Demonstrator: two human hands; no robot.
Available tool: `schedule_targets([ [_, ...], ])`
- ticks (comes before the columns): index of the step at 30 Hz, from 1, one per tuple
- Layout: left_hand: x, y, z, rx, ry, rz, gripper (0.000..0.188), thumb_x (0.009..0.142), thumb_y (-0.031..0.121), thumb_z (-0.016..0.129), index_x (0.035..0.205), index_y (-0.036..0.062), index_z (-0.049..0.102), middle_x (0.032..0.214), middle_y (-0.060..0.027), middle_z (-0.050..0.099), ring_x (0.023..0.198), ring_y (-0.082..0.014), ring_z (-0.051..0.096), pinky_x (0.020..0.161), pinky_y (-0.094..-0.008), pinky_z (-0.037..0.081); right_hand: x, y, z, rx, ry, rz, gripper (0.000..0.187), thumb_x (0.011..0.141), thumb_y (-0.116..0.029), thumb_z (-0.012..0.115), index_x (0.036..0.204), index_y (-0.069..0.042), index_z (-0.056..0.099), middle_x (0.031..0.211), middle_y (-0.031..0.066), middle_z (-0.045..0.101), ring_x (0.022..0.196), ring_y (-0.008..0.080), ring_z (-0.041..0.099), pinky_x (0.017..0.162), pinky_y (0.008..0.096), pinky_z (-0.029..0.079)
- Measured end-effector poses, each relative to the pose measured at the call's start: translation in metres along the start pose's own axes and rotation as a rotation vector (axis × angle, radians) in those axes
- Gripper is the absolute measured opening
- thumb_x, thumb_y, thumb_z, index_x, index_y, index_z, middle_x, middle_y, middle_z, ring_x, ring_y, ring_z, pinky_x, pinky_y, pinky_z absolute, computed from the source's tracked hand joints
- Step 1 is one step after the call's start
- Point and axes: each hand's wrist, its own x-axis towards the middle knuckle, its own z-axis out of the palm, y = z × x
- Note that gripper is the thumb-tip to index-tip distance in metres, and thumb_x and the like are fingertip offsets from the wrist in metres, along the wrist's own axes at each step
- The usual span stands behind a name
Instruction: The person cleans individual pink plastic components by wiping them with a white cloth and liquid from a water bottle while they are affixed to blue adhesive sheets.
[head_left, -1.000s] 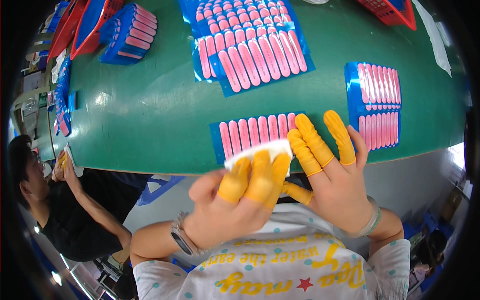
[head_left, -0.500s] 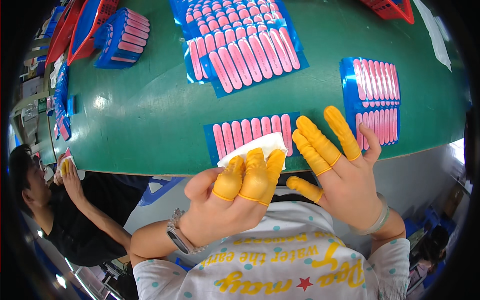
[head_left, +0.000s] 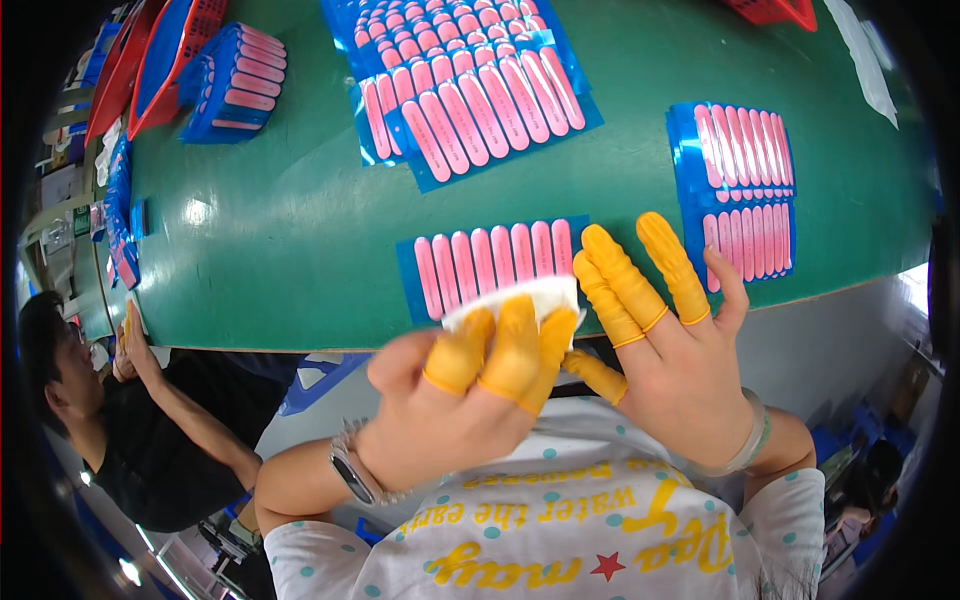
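A blue film sheet [head_left: 409, 281] with a row of pink round-ended strips [head_left: 490, 258] lies at the near table edge. Over its near side my left hand [head_left: 450, 405] presses a folded white cloth [head_left: 556, 291], its yellow-covered fingers bent and closed on it. Motion slightly blurs that hand. My right hand [head_left: 672, 350] rests at the sheet's right end, fingers spread and stretched out, with yellow covers on several fingers and the thumb. Nothing is gripped in it. Cloth and fingers hide the near ends of some strips.
A large pile of similar strip sheets [head_left: 480, 100] lies at the far middle. More sheets [head_left: 745, 195] are at the right, beside my right fingers, and another stack [head_left: 240, 85] at the far left. Red baskets [head_left: 185, 60] stand beyond it. A co-worker [head_left: 150, 430] sits at the left.
My left hand and the cloth have slid a little toward me and to the right across the sheet, uncovering more of the strips. My right hand stays at the sheet's right end.
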Motion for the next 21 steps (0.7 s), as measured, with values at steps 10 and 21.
schedule_targets([
  [10,0.059,-0.034,0.031,0.151,0.097,0.128,0.044,0.072,0.023,0.073,0.115,0.0150,0.074,0.119,-0.0024,0.059,0.104,-0.0209,0.053,0.092,-0.0407,0.031,-0.004,-0.011,0.004,-0.051,0.029,0.085,0.057,0.079,-0.039,0.073,0.126,-0.007,0.065,0.139,0.0109,0.054,0.137,0.0374,0.041,0.111,0.0573,0.024],
  [21,0.003,0.013,0.008,0.193,0.038,0.124,0.048,0.073,0.020,0.068,0.120,0.0139,0.073,0.116,-0.0034,0.056,0.100,-0.0201,0.051,0.079,-0.0375,0.037,0.000,-0.014,-0.001,0.026,0.034,0.121,0.058,0.077,-0.024,0.074,0.130,-0.005,0.062,0.140,0.0119,0.050,0.136,0.0379,0.039,0.110,0.0587,0.024],
])
